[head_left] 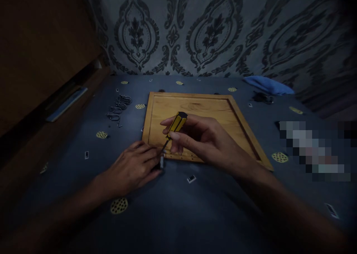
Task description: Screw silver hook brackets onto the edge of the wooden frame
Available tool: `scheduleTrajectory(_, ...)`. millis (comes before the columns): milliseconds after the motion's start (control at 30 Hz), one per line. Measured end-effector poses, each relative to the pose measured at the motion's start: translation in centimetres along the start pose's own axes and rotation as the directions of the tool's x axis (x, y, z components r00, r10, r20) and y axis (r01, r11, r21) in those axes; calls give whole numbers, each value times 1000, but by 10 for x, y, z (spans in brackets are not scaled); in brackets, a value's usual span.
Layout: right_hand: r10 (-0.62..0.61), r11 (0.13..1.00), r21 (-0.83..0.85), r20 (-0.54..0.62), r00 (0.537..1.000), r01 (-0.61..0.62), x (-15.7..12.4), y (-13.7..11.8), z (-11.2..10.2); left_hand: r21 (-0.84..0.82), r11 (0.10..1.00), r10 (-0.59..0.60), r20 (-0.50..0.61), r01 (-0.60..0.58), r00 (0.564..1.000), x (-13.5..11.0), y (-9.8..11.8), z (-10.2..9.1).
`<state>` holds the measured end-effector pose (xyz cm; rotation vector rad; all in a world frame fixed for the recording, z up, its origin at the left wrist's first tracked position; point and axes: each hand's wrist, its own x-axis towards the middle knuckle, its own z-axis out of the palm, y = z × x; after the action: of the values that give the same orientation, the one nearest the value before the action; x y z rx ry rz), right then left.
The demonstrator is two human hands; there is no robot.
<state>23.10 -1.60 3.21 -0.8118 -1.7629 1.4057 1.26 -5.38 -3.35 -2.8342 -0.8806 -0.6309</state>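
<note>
A framed wooden panel lies flat on a dark blue patterned cloth. My right hand is closed round a yellow-and-black screwdriver, tilted so that its tip points down at the panel's near left corner. My left hand rests on the cloth at that corner, its fingers pinched on a small metal piece against the panel's edge. I cannot make out what that piece is. A row of small holes runs along the panel's near rail.
Several metal hooks lie in a heap left of the panel. A blue cloth and a dark small object lie at the back right. Dark wooden furniture stands on the left. Patterned wallpaper is behind.
</note>
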Motion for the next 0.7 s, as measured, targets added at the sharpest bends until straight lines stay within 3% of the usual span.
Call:
scheduleTrajectory(67,8,999,-33,4,1000,-8,-1,0,-1,4,1000,2,-10,-2,1000,1,0,0)
scheduleTrajectory(233,-18,996,-84,-130,991,7,-2,7,4,17,1000,4,-14,-4,1000,1,1,-1)
scheduleTrajectory(467,-12,999,-31,26,1000,13,-1,-1,-2,14,1000,-5,-14,6,1000,1,2,-1)
scheduleTrajectory(600,-36,997,-79,-124,992,26,-2,4,2,8,1000,-2,-19,2,1000,1,2,-2)
scheduleTrajectory(700,-16,998,-69,-127,992,8,-2,7,3,4,1000,-9,6,9,1000,0,1,-2)
